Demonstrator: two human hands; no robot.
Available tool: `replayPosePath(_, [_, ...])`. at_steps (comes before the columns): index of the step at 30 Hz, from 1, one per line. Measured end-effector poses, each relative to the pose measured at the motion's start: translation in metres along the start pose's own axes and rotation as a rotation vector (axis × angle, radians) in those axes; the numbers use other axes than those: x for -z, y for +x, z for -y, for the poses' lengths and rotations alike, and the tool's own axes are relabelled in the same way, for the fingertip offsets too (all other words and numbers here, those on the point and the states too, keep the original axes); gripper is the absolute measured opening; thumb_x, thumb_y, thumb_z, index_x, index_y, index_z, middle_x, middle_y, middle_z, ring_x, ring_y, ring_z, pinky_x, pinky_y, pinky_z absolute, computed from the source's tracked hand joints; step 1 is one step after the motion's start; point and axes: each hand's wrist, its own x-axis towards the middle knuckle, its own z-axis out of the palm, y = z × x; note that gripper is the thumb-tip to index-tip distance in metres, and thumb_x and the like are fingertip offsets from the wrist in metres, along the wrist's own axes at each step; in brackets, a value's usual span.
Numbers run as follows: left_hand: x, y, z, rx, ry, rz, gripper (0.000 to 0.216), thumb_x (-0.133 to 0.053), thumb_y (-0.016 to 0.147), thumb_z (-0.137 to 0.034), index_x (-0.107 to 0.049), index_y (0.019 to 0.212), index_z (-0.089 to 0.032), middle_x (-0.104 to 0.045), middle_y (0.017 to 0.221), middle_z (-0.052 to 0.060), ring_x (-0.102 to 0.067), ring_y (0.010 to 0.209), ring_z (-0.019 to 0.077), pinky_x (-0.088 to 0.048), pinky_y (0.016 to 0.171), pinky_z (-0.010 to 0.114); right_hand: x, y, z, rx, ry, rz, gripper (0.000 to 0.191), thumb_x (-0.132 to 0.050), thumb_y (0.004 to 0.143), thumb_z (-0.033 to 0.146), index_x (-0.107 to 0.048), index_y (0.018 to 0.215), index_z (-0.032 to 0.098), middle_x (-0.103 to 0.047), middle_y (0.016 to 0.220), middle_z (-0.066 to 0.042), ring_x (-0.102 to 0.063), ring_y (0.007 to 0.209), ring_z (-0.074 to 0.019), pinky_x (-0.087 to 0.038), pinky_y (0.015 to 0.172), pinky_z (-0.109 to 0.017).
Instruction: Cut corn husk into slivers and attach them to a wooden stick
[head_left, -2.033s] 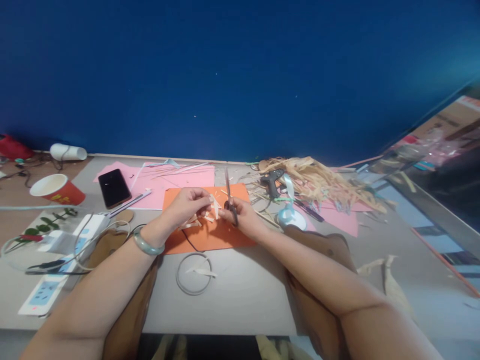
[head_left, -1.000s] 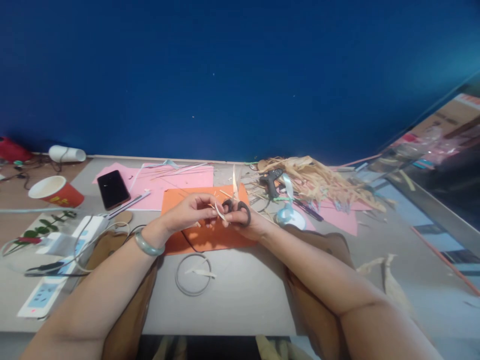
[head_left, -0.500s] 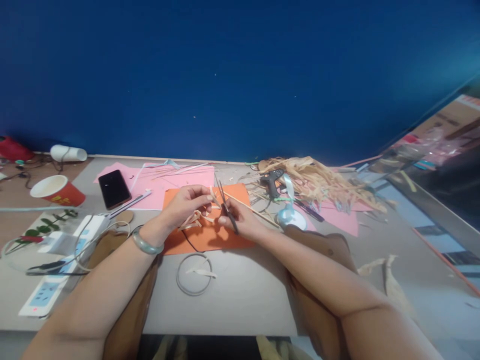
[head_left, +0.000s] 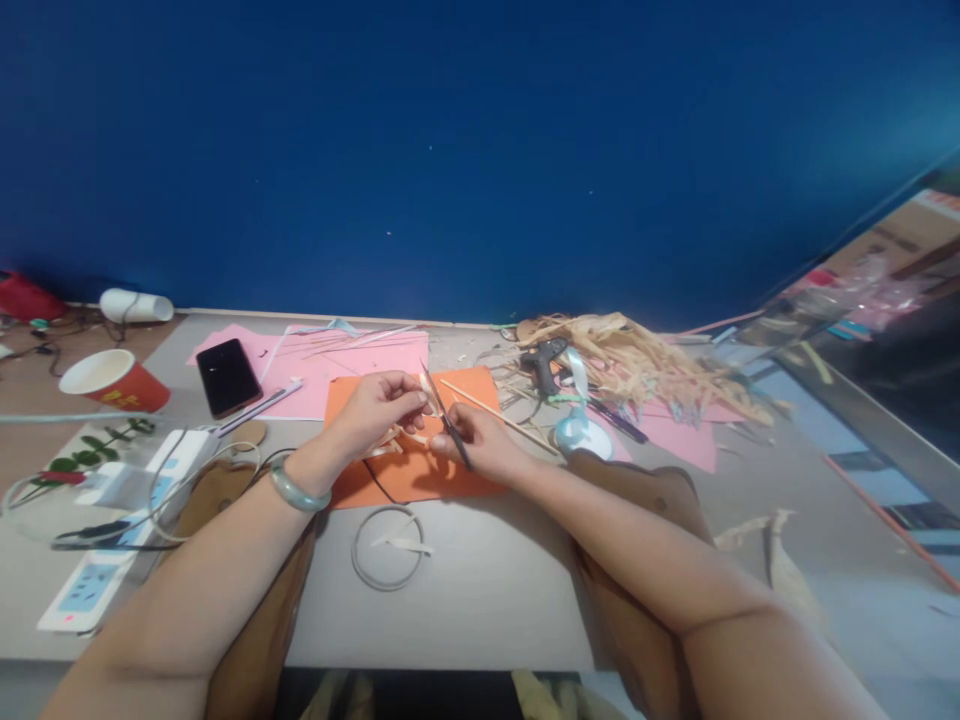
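Note:
My left hand (head_left: pixel 381 408) pinches a pale strip (head_left: pixel 430 392) that looks like dried husk, over an orange sheet (head_left: pixel 435 485). In my right hand (head_left: pixel 480 440) is a pair of dark scissors (head_left: pixel 454 432), with the blades pointing up and away beside the strip. The blades look nearly closed. More pale strips (head_left: pixel 386 443) lie on the orange sheet beneath my left hand, partly hidden by it. A thin wooden stick (head_left: pixel 525 430) lies slanted just past my right hand.
A glue gun (head_left: pixel 545 365), a ribbon roll (head_left: pixel 583 437) and a heap of dried husks (head_left: pixel 637 365) lie to the right. At left are a phone (head_left: pixel 229 377), a red paper cup (head_left: pixel 116 382) and a power strip (head_left: pixel 94 590) with cables. A grey ring (head_left: pixel 356 560) lies in front.
The scissor blades have come closer together and tilted slightly left, beside the strip. My left hand has shifted a little to the right.

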Motion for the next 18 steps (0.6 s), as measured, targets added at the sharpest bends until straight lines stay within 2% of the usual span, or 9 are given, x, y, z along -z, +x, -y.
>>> replayPosePath(7, [-0.0006, -0.0006, -0.0015, 0.036, 0.002, 0.01, 0.019, -0.066, 0.068, -0.028, -0.06, 0.074, -0.012, -0.066, 0.067, 0.003, -0.058, 0.051, 0.0095, -0.048, 0.052, 0.022, 0.0, 0.0, -0.0011, -0.03, 0.059, 0.054, 0.045, -0.069, 0.065, 0.052, -0.037, 0.069, 0.02, -0.046, 0.055, 0.006, -0.043, 0.051, -0.0094, -0.028, 0.047, -0.022])
replayPosePath(18, [-0.0015, 0.0012, 0.0013, 0.055, 0.018, -0.016, 0.016, -0.065, 0.068, -0.026, -0.059, 0.071, -0.012, -0.067, 0.066, 0.004, -0.058, 0.052, 0.0097, -0.049, 0.054, 0.022, -0.0018, 0.0013, -0.0065, -0.04, 0.087, 0.047, 0.044, -0.069, 0.065, 0.051, -0.037, 0.067, 0.02, -0.048, 0.052, 0.006, -0.046, 0.049, -0.0099, -0.031, 0.046, -0.022])
